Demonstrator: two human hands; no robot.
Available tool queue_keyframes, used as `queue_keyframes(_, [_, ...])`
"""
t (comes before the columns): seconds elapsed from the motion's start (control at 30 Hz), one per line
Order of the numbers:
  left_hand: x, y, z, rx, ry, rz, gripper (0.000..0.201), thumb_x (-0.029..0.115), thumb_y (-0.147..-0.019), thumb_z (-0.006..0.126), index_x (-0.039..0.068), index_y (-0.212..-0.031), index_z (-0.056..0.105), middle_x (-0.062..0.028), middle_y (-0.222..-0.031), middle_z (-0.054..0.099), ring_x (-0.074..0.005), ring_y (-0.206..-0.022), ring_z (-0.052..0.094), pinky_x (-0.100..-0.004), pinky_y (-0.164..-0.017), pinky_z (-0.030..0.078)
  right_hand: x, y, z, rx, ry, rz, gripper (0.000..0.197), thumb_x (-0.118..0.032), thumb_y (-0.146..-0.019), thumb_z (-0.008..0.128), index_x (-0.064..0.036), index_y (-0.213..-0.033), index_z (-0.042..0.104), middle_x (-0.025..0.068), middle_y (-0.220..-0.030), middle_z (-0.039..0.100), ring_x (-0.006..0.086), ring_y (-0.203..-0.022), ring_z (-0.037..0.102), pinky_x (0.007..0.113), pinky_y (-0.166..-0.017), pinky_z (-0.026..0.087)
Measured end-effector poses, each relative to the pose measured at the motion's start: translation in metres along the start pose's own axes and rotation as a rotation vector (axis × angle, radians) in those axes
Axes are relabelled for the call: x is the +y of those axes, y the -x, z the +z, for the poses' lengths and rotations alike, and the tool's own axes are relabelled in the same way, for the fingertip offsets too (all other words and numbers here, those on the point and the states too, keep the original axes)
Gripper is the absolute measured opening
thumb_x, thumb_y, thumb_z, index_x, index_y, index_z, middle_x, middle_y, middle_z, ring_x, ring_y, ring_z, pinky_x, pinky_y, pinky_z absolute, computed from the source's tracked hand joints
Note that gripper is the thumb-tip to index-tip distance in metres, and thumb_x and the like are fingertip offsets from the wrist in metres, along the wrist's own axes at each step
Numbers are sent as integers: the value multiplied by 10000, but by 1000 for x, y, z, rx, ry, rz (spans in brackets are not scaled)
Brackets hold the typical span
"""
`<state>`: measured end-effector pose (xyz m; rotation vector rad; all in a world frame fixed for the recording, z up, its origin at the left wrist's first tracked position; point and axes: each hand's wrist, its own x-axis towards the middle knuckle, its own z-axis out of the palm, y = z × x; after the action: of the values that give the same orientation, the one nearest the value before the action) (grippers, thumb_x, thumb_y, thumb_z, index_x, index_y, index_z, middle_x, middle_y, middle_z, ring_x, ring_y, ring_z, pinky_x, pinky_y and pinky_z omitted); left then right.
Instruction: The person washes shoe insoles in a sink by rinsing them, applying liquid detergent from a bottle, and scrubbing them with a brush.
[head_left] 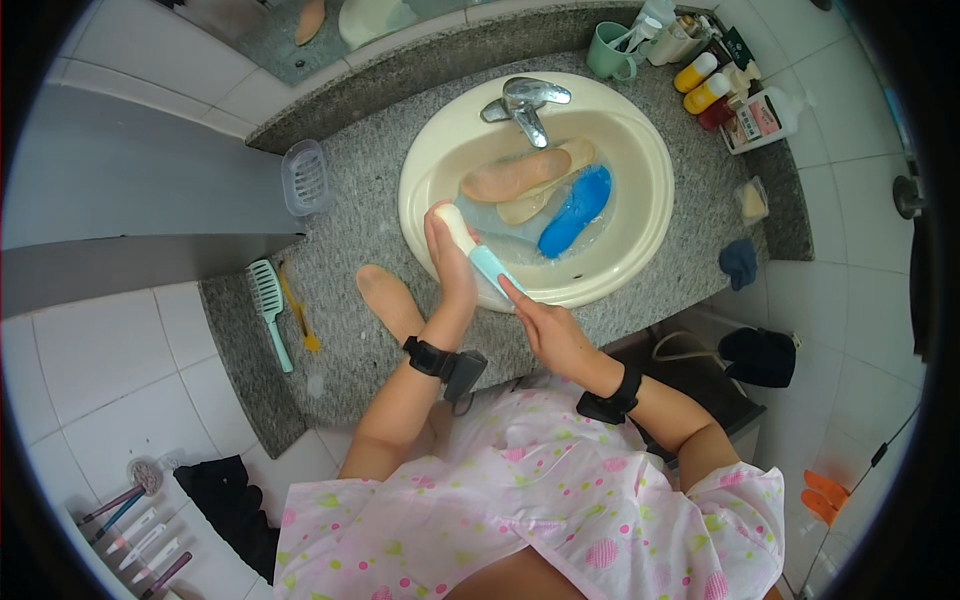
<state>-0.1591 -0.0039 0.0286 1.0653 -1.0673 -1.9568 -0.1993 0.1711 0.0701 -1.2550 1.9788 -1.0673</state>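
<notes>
Over the near left rim of the cream sink (415,150), my left hand (448,262) is closed around a cream insole (455,226), seen nearly edge-on. My right hand (552,335) grips a light turquoise brush (490,268), its head up against the insole; the bristles are hidden. In the shallow water of the basin lie a tan insole (515,176), a paler insole (525,207) partly under it, and a bright blue insole (576,212). Another tan insole (388,298) rests on the grey counter (345,235), partly covered by my left forearm.
A chrome faucet (525,105) stands at the sink's back. Far right are a green cup (608,52) and several bottles (708,92). Bar soap (751,202) and a dark blue cloth (738,264) sit at right. Leftward are a clear dish (304,178) and a hairbrush (268,305).
</notes>
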Motion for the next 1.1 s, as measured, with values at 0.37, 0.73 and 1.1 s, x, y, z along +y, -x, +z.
queue_keyframes(0.37, [-33,15,1,71,-30,36,391,351,-1035,288,74,-1238,474,-80,-1094,516,-184,-1005,512,-312,-907,411,-1,-16,-14,-25,92,43,610,-40,-888,513,-155,-1462,340,223,-654,578,404,-593,575,484,-571,444])
queue_keyframes(0.73, [-19,23,10,-77,-213,-14,362,310,-1033,298,58,-1214,486,-58,-918,535,-137,-785,536,-277,-705,456,56,-71,-16,153,54,-181,513,-88,-945,450,-123,-1449,363,152,-665,602,335,-563,578,430,-537,445])
queue_keyframes(1.1, [-1,0,-24,-19,25,-302,409,423,-986,322,130,-1206,506,-49,-791,548,-147,-702,549,-306,-602,500,32,-16,-40,-49,-404,-47,453,-192,-1007,428,-157,-1455,364,47,-709,606,200,-584,579,308,-535,443])
